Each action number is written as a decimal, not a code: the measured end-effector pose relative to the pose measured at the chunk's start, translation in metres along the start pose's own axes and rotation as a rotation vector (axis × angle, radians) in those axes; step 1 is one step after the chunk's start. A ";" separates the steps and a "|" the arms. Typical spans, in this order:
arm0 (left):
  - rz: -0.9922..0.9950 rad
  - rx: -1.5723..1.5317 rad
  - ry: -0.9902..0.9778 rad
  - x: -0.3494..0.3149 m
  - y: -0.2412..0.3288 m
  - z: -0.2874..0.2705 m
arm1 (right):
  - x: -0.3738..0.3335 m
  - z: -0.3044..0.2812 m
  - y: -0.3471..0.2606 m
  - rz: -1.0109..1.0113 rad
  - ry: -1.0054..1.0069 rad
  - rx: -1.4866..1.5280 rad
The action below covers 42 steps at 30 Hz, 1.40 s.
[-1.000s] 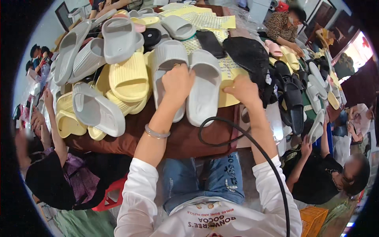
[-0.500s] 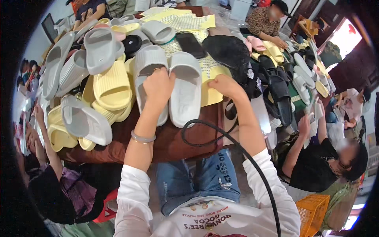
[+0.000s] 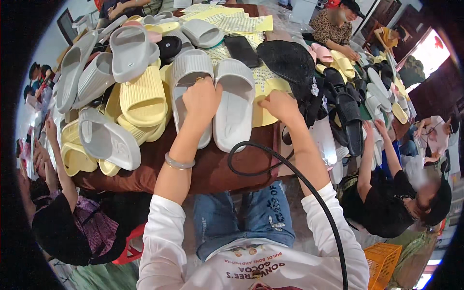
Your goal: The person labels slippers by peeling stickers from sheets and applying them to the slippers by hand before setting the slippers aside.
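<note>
Two grey slide slippers lie side by side on the brown-covered table before me. My left hand [image 3: 202, 100] is closed at the left grey slipper [image 3: 189, 67], its curled fingers just below the strap. My thumb points toward the right grey slipper [image 3: 234, 104], in the gap between the two. The fingertips are hidden. My right hand [image 3: 282, 106] is closed in a pinch at the edge of a yellow printed sheet [image 3: 265, 86], right of the pair. Whatever may be between those fingers is too small to make out.
Grey and yellow slippers [image 3: 142, 96] are heaped at the left. A dark phone [image 3: 242, 50] and a black mesh item [image 3: 285, 60] lie beyond the sheet. A black cable [image 3: 309, 188] loops past my right forearm. Black slippers [image 3: 349, 116] and co-workers' hands are at the right.
The view has shifted a little, moving the table contents rightward in it. My left hand stays at the same slipper. My right hand keeps its pinch, slightly nearer the pair.
</note>
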<state>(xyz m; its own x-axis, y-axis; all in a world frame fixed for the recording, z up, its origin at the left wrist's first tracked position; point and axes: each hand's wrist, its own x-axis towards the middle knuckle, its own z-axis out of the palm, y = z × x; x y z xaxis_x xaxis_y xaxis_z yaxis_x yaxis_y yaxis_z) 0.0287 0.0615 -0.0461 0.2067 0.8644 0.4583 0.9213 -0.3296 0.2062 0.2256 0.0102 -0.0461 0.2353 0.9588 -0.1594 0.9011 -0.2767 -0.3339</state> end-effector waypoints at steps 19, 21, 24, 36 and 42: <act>-0.005 0.004 0.022 -0.001 -0.005 0.003 | 0.013 -0.014 0.033 0.088 -0.033 0.320; 0.008 -0.008 0.051 0.000 -0.002 0.002 | 0.016 -0.007 0.038 0.054 0.185 0.104; 0.009 -0.005 0.031 0.000 -0.001 0.002 | 0.019 -0.002 0.042 0.002 0.347 0.046; 0.016 -0.020 -0.004 -0.002 -0.001 0.002 | 0.026 0.013 0.033 -0.130 0.443 0.297; 0.025 -0.009 -0.002 -0.001 -0.001 0.000 | 0.028 0.018 0.031 -0.151 0.518 0.285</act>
<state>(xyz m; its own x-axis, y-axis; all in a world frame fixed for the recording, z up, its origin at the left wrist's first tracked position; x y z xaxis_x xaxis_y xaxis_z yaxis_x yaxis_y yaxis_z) 0.0273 0.0616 -0.0469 0.2306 0.8567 0.4614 0.9127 -0.3549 0.2027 0.2537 0.0277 -0.0774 0.3232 0.8760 0.3581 0.8225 -0.0728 -0.5641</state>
